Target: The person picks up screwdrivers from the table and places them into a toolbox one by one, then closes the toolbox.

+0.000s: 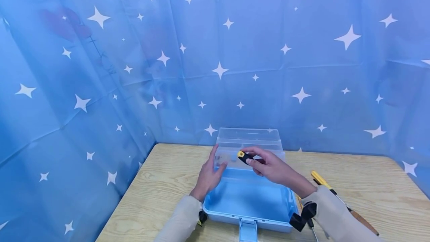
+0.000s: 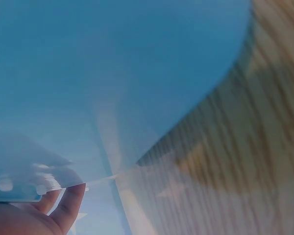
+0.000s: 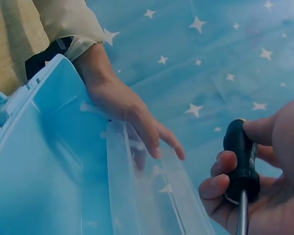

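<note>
A light-blue plastic toolbox (image 1: 248,197) lies open on the wooden table, its clear lid (image 1: 248,134) tipped back behind it. At the lid's left edge, my left hand (image 1: 209,176) holds on with thumb and fingers spread to either side; some fingers (image 2: 71,208) appear beyond the clear plastic in the left wrist view. Above the box, my right hand (image 1: 268,165) grips a screwdriver (image 3: 241,159) by its black handle, which has a yellow end. Its metal shaft points down out of the right wrist view. The visible box floor is bare.
Right of the box lie a yellow-handled screwdriver (image 1: 320,179) and a tool with a brown handle (image 1: 364,221). Another metal shaft (image 1: 314,230) shows beside the right sleeve. The box's latch (image 1: 248,230) hangs at the front. A starry blue curtain (image 1: 252,47) borders the table (image 1: 161,182).
</note>
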`<state>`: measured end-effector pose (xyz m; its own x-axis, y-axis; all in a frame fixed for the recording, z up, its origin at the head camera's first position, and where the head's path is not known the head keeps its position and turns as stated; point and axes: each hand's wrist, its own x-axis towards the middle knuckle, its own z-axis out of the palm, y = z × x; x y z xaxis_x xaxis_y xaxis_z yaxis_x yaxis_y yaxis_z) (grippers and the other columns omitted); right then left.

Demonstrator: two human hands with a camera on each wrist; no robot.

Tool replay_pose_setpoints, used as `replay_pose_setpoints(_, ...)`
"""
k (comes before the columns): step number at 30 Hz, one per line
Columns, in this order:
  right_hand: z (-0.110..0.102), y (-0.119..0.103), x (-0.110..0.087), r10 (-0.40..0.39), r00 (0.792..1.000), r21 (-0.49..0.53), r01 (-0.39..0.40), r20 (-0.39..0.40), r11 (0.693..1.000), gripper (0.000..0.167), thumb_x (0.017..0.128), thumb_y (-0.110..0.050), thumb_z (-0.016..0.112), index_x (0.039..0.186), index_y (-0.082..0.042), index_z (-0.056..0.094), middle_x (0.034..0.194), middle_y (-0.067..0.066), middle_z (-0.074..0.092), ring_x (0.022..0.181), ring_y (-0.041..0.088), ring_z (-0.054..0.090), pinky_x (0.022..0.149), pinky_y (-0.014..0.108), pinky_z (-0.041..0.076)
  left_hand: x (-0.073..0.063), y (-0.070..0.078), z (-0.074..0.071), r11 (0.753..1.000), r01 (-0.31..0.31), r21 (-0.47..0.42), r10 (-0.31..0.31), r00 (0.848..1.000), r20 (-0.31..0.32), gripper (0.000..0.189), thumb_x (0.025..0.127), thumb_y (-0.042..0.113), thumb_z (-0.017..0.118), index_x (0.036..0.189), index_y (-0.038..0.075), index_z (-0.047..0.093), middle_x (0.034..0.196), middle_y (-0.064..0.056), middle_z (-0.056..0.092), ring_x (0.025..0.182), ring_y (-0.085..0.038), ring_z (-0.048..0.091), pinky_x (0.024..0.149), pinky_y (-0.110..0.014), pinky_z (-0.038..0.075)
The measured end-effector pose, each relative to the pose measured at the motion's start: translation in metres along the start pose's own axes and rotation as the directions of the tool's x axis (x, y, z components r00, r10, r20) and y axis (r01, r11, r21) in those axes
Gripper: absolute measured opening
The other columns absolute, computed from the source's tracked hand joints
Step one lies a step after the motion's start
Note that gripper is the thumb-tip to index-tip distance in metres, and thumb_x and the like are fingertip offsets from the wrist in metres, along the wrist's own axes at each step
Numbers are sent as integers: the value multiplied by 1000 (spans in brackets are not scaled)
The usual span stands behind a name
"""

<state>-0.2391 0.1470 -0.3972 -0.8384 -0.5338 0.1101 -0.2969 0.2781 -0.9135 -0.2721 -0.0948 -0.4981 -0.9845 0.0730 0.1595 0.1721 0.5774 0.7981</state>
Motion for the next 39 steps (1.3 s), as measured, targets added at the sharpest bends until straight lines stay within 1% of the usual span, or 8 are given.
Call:
replay_pose_setpoints(4, 5, 0, 4, -10, 1000, 21, 10, 19, 1000, 42, 105, -20, 49, 145, -8, 45, 113, 23, 54, 66, 34, 52, 55, 26, 47, 0, 1, 0, 1000, 1, 5, -1, 1000, -3, 67, 99, 52, 50, 155, 49, 13, 158, -7, 38, 138, -40, 43, 103, -68, 39)
replay_pose_setpoints(6, 8, 0, 5, -15, 1000, 23, 15, 25, 1000, 42, 105, -18, 49, 145, -6, 45, 114, 25, 53, 66, 36, 52, 55, 26, 47, 0, 1, 0, 1000, 3, 7, -3, 1000, -1, 68, 99, 52, 50, 155, 50, 12, 158, -7, 37, 139, -40, 43, 103, -68, 39)
replay_pose_setpoints(10, 13, -1, 9, -22, 999, 24, 21, 39, 999, 40, 104, -18, 50, 143, -8, 48, 112, 25, 53, 66, 30, 52, 55, 27, 47, 0, 2, -1, 1000, 3, 16, -3, 1000, -1, 68, 99, 51, 51, 155, 49, 12, 159, -7, 36, 139, -40, 42, 103, -68, 39)
replay_pose_setpoints(15, 20, -3, 13, -11, 998, 31, 9, 64, 999, 39, 104, -21, 52, 142, -11, 49, 115, 19, 54, 67, 20, 54, 56, 26, 49, 0, 2, -1, 1000, -11, 18, 11, 1000, -12, 68, 100, 49, 52, 156, 47, 14, 158, -7, 36, 139, -40, 42, 103, -68, 39)
replay_pose_setpoints(19, 25, -3, 15, 2, 997, 47, -5, 81, 999, 40, 104, -22, 52, 142, -10, 50, 117, 18, 54, 66, 19, 53, 55, 25, 48, 0, 2, -1, 1000, -16, 22, 16, 1000, -12, 68, 100, 48, 52, 156, 47, 14, 158, -7, 37, 138, -40, 43, 102, -68, 40)
replay_pose_setpoints(27, 34, -3, 17, 2, 994, 60, -9, 113, 998, 37, 104, -23, 51, 140, -14, 52, 113, 15, 56, 64, 19, 52, 54, 25, 47, 1, 1, -2, 999, -43, 24, 43, 999, -5, 70, 100, 34, 54, 157, 42, 14, 157, -9, 38, 139, -38, 43, 107, -63, 39)
replay_pose_setpoints(33, 40, -1, 19, 8, 990, 56, -15, 138, 998, 35, 105, -19, 49, 139, -16, 52, 113, 14, 56, 64, 18, 51, 53, 26, 47, 2, 1, -2, 999, -40, -3, 40, 999, -1, 76, 97, 21, 54, 157, 42, 14, 158, -8, 38, 139, -36, 43, 108, -63, 38)
replay_pose_setpoints(39, 45, 1, 18, 10, 989, 26, -14, 149, 1000, 35, 105, -18, 49, 139, -16, 53, 112, 12, 55, 63, 17, 52, 52, 24, 45, 2, 0, -3, 999, -51, -12, 51, 999, 5, 81, 93, 17, 56, 158, 42, 15, 154, -11, 42, 131, -33, 50, 106, -61, 40)
